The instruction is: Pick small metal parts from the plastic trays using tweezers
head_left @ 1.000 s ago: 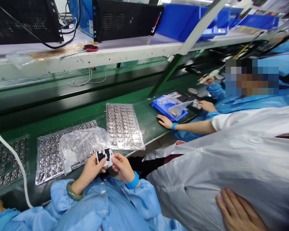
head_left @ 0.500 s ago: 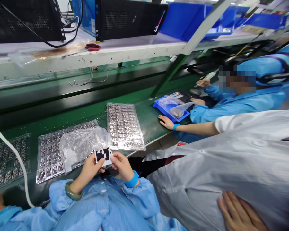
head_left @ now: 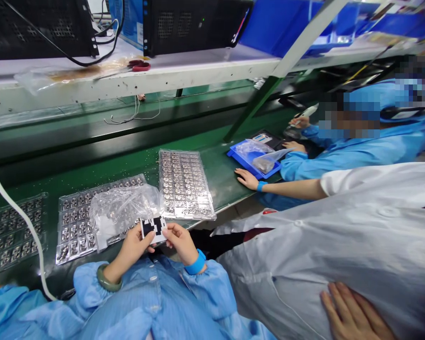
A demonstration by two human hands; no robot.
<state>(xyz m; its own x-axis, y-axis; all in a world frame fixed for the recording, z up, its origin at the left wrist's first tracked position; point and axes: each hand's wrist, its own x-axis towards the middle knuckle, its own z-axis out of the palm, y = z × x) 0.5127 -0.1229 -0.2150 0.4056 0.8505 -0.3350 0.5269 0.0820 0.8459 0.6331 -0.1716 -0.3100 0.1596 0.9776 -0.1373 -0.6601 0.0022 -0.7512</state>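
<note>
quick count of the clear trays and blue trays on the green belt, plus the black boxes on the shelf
clear blister trays: 3
blue plastic trays: 1
black rack-mount cases: 2
total: 6

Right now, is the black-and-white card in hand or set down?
In hand: the left hand and right hand pinch the black-and-white card between them.
</note>
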